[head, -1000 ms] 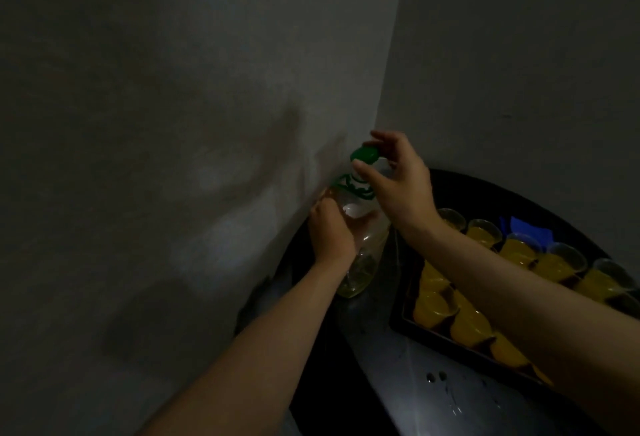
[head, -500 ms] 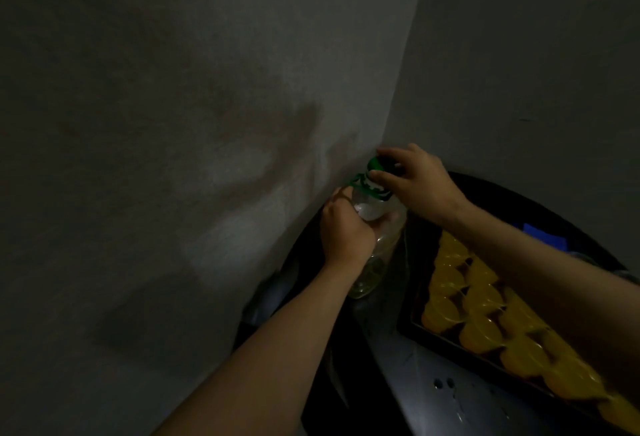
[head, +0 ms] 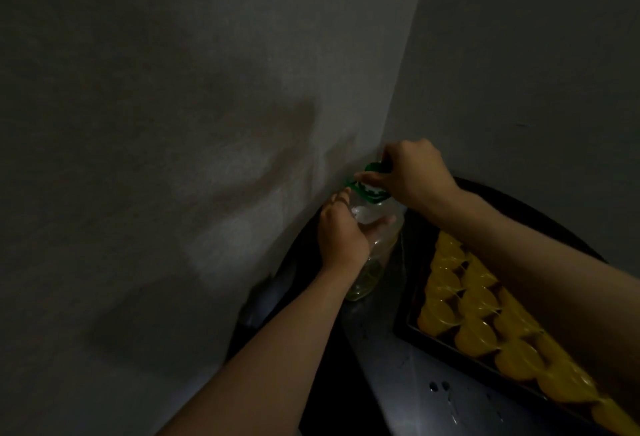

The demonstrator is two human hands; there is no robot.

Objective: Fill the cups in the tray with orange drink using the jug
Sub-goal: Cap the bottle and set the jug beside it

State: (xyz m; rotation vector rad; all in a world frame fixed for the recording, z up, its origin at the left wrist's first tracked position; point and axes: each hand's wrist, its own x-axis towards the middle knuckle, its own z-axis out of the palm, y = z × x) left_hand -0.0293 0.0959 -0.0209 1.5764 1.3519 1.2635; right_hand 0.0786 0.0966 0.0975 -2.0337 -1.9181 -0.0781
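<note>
As left hand [head: 341, 238] grips, jug [head: 379, 245] stands upright

Jug [head: 372, 245] stands left of the tray [head: 403, 314] holding cups [head: 478, 300].

Bare left forearm [head: 277, 349] (right forearm [head: 519, 238] too)

This is looking like a dim, plain indoor room, perhaps in a home, where drinks are being set out by hand: two bare grey walls [head: 207, 124] are meeting in a corner, a dark round desk [head: 398, 401] is standing against them, and a black tray [head: 407, 304] of cups [head: 478, 342] is sitting there beside a clear jug [head: 375, 248].
</note>
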